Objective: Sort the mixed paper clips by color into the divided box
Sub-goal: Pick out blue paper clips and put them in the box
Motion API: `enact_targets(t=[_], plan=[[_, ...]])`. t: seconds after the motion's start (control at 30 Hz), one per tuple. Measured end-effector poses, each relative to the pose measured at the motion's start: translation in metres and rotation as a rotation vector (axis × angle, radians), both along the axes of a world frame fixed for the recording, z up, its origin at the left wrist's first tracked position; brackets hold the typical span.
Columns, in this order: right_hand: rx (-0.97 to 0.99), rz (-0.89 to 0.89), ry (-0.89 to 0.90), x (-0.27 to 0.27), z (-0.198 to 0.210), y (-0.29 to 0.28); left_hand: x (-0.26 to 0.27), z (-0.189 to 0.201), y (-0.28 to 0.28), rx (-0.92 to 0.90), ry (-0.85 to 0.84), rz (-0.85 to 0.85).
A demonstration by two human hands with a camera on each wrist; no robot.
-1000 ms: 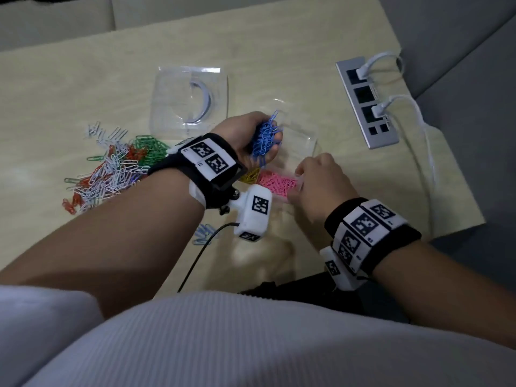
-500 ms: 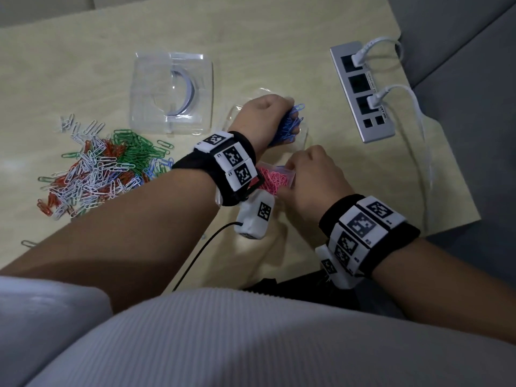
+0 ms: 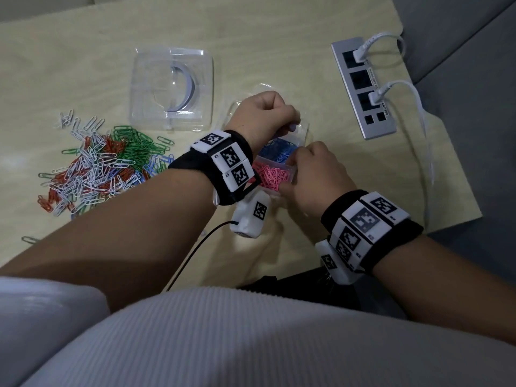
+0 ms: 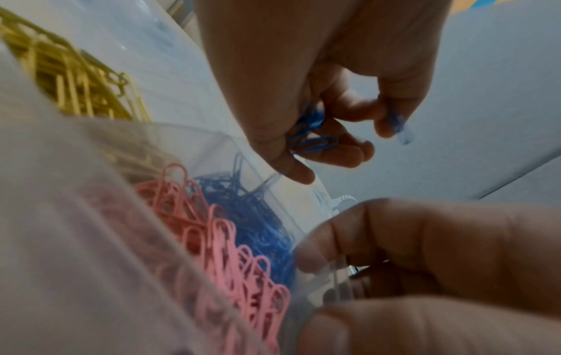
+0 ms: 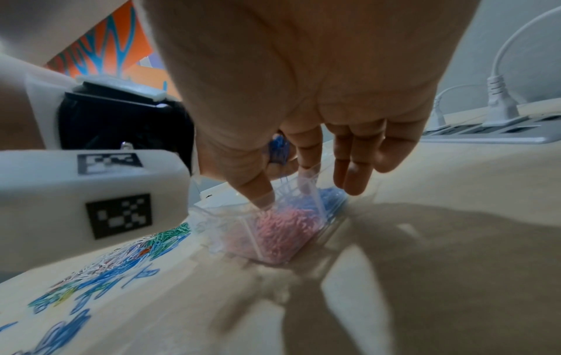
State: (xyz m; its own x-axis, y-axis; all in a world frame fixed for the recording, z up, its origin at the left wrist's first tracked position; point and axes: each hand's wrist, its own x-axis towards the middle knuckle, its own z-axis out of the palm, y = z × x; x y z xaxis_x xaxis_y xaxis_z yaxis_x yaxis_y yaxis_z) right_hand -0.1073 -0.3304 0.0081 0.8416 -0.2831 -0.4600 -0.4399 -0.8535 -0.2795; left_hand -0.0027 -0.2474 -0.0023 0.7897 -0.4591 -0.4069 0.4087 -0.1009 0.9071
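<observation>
Head view: my left hand (image 3: 262, 113), a second ago clutching a full bunch of blue clips (image 4: 312, 141), has dumped most into the box (image 3: 303, 129), pinching a few. Right hand (image 3: 312, 177) pinches the box wall. Mixed pile (image 3: 103, 163) waits on the desk (image 3: 279, 37).

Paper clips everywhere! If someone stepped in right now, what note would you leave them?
Left hand hovers over the box, a few blue clips in its grip.
Right hand pinches the box's near wall to steady it.
Done: blue pile, pink clips and yellow clips lie in separate compartments.
Left: drop those blue ones, then sort the mixed heap of green, red, white and blue on the table.
</observation>
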Motion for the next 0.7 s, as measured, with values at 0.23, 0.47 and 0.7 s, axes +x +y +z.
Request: enact_targets(t=[0.23,0.47,0.7], plan=[[-0.016,-0.007,-0.012,-0.001,0.000,0.000,0.001,0.001,0.005,-0.034,-0.013,-0.031],[-0.056,-0.007,-0.032,0.001,-0.001,0.002,-0.001,0.013,0.009,-0.028,0.019,-0.018],[-0.054,-0.021,-0.278,0.001,0.005,0.016,0.002,0.024,0.039,0.028,0.022,-0.016]])
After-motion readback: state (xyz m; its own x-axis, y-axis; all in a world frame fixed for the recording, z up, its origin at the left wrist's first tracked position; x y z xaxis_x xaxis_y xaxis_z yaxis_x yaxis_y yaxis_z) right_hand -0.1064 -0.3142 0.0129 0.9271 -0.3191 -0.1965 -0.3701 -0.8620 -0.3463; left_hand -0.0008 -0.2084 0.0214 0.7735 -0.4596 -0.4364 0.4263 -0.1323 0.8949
